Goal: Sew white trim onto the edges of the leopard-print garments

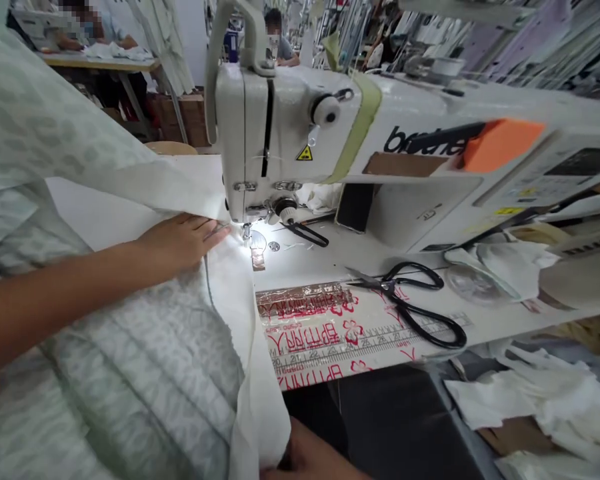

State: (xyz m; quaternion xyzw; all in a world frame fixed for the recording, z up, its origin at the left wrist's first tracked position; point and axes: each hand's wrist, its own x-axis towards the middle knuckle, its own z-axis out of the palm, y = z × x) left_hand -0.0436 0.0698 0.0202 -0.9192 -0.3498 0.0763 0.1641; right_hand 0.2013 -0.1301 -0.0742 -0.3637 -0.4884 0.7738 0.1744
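My left hand [180, 241] lies flat, fingers stretched out, on pale green patterned fabric [145, 373], its fingertips just left of the needle and presser foot [247, 233] of a white sewing machine [290, 127]. A white lining edge of the fabric runs under the foot and hangs over the table's front. My right hand [307, 460] is low at the bottom edge, below the table, pinching the hanging white fabric edge; most of its fingers are hidden by the cloth.
Black scissors [415, 303] lie on the table [330, 267] right of the needle, above a printed ruler strip [340, 340]. White cloth scraps [530, 407] pile at the lower right. Other people sit at tables in the background.
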